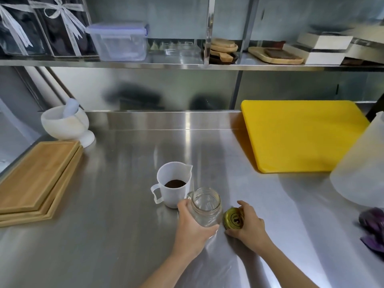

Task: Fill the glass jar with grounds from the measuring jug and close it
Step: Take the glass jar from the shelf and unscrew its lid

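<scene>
An empty clear glass jar (206, 205) stands upright and uncapped on the steel counter, and my left hand (192, 226) is wrapped around its left side and base. Just right of it lies a gold metal lid (233, 220) flat on the counter, with my right hand (248, 224) gripping it from the right, thumb at its near edge. Behind and left of the jar stands a white plastic measuring jug (173, 183), handle to the left, spout at the right, with dark grounds (175, 183) in its bottom. The jug nearly touches the jar.
Stacked wooden boards (37, 179) lie at the left, a white mortar with pestle (66, 123) behind them. A yellow cutting board (301, 136) lies at the back right, a large translucent container (361, 167) at the right edge, a purple cloth (374, 227) below it. A shelf (187, 64) runs overhead.
</scene>
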Demonstrator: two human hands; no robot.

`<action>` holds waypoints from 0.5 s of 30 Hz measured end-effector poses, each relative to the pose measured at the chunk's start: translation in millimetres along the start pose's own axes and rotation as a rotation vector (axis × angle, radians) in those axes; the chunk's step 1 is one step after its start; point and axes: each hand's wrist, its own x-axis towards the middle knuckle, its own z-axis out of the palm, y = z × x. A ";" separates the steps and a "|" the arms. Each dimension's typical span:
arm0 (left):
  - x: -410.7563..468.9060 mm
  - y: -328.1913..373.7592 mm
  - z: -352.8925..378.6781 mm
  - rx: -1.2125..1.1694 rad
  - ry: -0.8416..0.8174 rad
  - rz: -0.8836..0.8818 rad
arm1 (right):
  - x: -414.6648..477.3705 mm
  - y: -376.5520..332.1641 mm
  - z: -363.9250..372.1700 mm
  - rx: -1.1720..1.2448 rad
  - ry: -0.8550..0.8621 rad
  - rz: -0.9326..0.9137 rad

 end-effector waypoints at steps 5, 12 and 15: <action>1.5 -0.7 -1.9 -0.012 0.006 -0.024 | 4.1 -0.4 -2.2 -0.082 -0.032 0.016; 4.5 4.1 -15.8 0.101 -0.035 -0.028 | 15.6 -10.2 -13.8 -0.036 -0.172 0.004; 3.1 11.0 -35.0 0.207 -0.117 -0.046 | 23.4 -17.9 -24.4 0.048 -0.230 -0.001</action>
